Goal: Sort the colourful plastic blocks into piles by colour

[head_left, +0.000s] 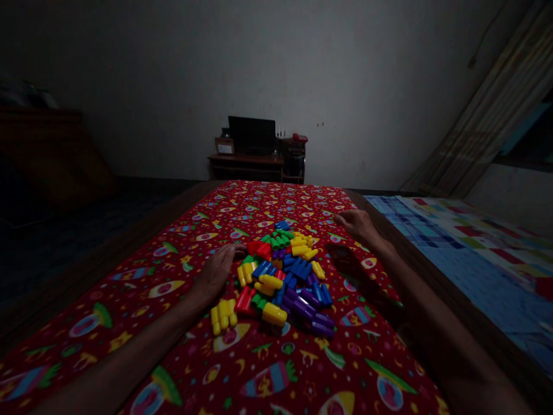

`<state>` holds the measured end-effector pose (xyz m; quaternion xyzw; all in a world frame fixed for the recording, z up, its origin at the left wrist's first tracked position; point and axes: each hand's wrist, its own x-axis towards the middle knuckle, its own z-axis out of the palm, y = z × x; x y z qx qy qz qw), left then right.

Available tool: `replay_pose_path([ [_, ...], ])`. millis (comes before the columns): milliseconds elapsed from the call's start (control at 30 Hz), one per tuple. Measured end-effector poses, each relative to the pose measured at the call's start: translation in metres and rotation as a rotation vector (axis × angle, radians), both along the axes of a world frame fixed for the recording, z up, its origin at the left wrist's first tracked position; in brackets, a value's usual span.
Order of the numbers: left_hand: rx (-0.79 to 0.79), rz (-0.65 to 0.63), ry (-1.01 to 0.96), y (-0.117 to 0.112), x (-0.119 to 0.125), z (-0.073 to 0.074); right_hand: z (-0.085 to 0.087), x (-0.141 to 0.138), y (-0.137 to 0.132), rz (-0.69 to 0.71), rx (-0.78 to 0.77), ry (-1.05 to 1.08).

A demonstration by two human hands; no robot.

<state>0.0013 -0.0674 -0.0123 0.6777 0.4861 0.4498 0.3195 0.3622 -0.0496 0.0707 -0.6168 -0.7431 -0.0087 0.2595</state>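
Note:
A pile of coloured plastic building blocks [283, 276] in red, yellow, blue, green and purple lies on a red patterned cloth [181, 323] over a table. My left hand [219, 266] rests flat on the cloth at the pile's left edge, fingers stretched toward a red block [259, 249]. My right hand [355, 223] lies on the cloth to the right of and beyond the pile, knuckles up, fingers curled down, apart from the blocks. A yellow block [223, 315] sits alone near my left wrist.
The room is dim. A low wooden desk [250, 164] with a dark screen [252, 135] stands against the far wall. A blue checked mat [466, 248] lies right of the table. A curtain [488, 115] hangs at the upper right.

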Motion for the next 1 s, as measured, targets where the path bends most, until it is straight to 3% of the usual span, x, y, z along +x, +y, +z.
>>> replay_pose_path([
  [67,0.005,0.001,0.021,0.0,-0.001,0.0,0.004,-0.039,-0.012,0.313,-0.006,0.081],
  [167,0.01,-0.003,0.047,-0.001,-0.001,0.001,-0.007,-0.09,-0.031,0.662,0.053,0.093],
  [233,0.008,-0.001,0.044,-0.003,0.001,0.003,-0.019,-0.111,-0.038,0.774,0.084,-0.051],
  [300,0.006,0.005,0.032,-0.004,0.002,0.005,-0.032,-0.12,-0.04,0.777,0.11,-0.177],
  [433,0.01,0.001,0.047,-0.005,0.003,0.007,-0.04,-0.118,-0.035,0.72,0.13,-0.114],
  [633,0.032,-0.001,0.067,-0.004,0.002,0.006,-0.014,-0.085,-0.021,0.499,0.154,0.386],
  [800,0.042,0.01,0.062,0.001,0.0,0.0,-0.005,-0.01,0.006,0.042,0.231,0.481],
  [900,0.041,-0.004,0.058,0.002,-0.001,-0.002,-0.016,0.039,0.018,-0.227,0.228,0.445],
  [1000,0.019,-0.017,0.053,0.001,-0.001,0.0,-0.032,0.07,0.021,-0.37,0.133,0.426],
])
